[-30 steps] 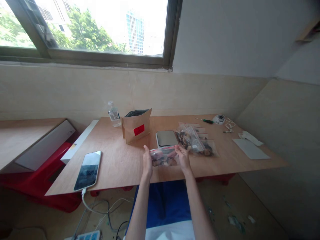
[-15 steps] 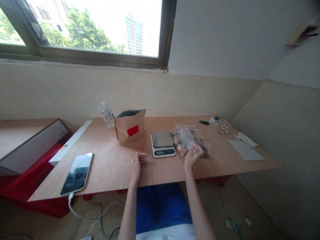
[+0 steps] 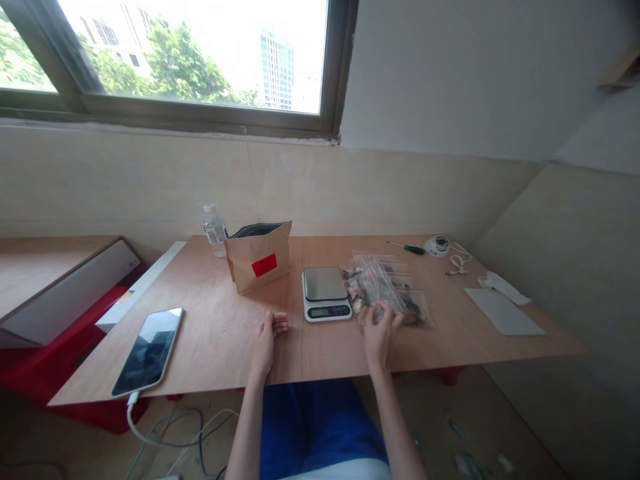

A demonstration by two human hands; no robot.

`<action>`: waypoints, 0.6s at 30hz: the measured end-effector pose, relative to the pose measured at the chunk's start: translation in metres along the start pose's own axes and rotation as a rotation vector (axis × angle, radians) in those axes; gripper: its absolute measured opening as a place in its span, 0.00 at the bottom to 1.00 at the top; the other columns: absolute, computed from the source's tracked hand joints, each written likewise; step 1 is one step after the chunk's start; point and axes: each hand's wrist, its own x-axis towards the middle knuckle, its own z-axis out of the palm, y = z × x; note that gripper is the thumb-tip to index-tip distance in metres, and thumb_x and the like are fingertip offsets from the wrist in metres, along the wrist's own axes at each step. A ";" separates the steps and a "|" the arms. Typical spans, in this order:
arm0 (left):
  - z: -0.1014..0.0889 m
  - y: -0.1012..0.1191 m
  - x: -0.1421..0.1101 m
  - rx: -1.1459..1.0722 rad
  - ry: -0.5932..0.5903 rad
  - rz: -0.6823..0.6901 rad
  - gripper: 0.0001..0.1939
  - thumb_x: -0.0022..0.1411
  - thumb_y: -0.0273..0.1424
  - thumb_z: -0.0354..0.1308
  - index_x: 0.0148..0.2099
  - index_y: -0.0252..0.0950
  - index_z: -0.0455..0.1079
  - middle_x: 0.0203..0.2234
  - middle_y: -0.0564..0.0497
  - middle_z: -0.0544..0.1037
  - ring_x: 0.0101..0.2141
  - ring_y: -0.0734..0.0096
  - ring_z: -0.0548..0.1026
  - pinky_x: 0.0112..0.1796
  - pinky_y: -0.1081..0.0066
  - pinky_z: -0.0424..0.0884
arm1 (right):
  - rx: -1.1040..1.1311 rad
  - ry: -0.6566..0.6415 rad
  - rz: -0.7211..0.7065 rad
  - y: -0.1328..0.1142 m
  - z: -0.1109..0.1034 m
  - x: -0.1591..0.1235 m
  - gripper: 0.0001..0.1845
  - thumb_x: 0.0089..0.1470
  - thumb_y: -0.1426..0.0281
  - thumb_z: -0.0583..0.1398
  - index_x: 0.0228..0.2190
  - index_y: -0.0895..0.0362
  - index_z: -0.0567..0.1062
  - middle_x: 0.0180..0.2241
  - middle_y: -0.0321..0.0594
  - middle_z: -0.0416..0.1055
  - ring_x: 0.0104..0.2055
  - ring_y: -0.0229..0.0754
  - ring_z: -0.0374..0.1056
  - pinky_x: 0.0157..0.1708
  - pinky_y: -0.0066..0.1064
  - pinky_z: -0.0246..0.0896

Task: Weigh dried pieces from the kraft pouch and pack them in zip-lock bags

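My left hand point(image 3: 266, 343) rests on its side on the wooden table, holding nothing, with its fingers apart from the thumb and pointing right. My right hand point(image 3: 381, 333) is over a pile of clear zip-lock bags, its fingers closed at the near edge of the top bag point(image 3: 376, 283). Brownish dried pieces point(image 3: 356, 293) show through the plastic on the pile's left; darker contents lie on the right. Between my hands, slightly farther away, stands a white digital scale point(image 3: 327, 293) with a bare metal plate. A brown paper pouch point(image 3: 260, 257) with a red label stands open-topped behind my left hand.
A phone point(image 3: 149, 350) on a charging cable lies at the table's left. A water bottle point(image 3: 215, 230) stands behind the pouch. Toward the right are a green-handled screwdriver point(image 3: 414, 249), a white dome camera point(image 3: 437, 246) and a white sheet point(image 3: 505, 312).
My right hand has shifted slightly left and nearer along the top bag, its fingers moving from the bag's right corner to its near edge. My left hand stays on the table. The view has shifted slightly.
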 end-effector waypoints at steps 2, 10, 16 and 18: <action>-0.001 0.000 -0.001 0.035 0.050 0.036 0.22 0.59 0.46 0.49 0.35 0.31 0.72 0.32 0.44 0.76 0.32 0.67 0.75 0.38 0.64 0.72 | -0.093 -0.041 -0.079 0.004 0.000 -0.006 0.17 0.56 0.61 0.53 0.40 0.61 0.71 0.43 0.52 0.59 0.48 0.52 0.59 0.46 0.45 0.57; -0.026 0.019 0.036 0.504 0.378 0.346 0.34 0.53 0.39 0.57 0.58 0.31 0.53 0.56 0.35 0.58 0.52 0.54 0.64 0.49 0.55 0.66 | -0.097 -0.175 -0.161 0.020 0.002 -0.016 0.21 0.57 0.60 0.51 0.46 0.59 0.69 0.51 0.55 0.57 0.54 0.55 0.56 0.49 0.47 0.55; -0.050 0.041 0.106 0.627 0.318 0.473 0.53 0.39 0.38 0.67 0.62 0.32 0.43 0.60 0.34 0.49 0.61 0.46 0.48 0.59 0.52 0.46 | -0.250 -0.159 -0.112 0.020 0.008 -0.019 0.27 0.57 0.60 0.49 0.53 0.63 0.64 0.53 0.59 0.56 0.53 0.58 0.56 0.47 0.49 0.54; -0.050 0.044 0.122 0.532 0.233 0.494 0.52 0.37 0.37 0.68 0.61 0.31 0.45 0.58 0.34 0.53 0.59 0.49 0.54 0.58 0.56 0.53 | -0.301 -0.171 -0.102 0.020 0.009 -0.020 0.28 0.58 0.59 0.48 0.54 0.63 0.63 0.55 0.59 0.56 0.52 0.58 0.57 0.46 0.49 0.54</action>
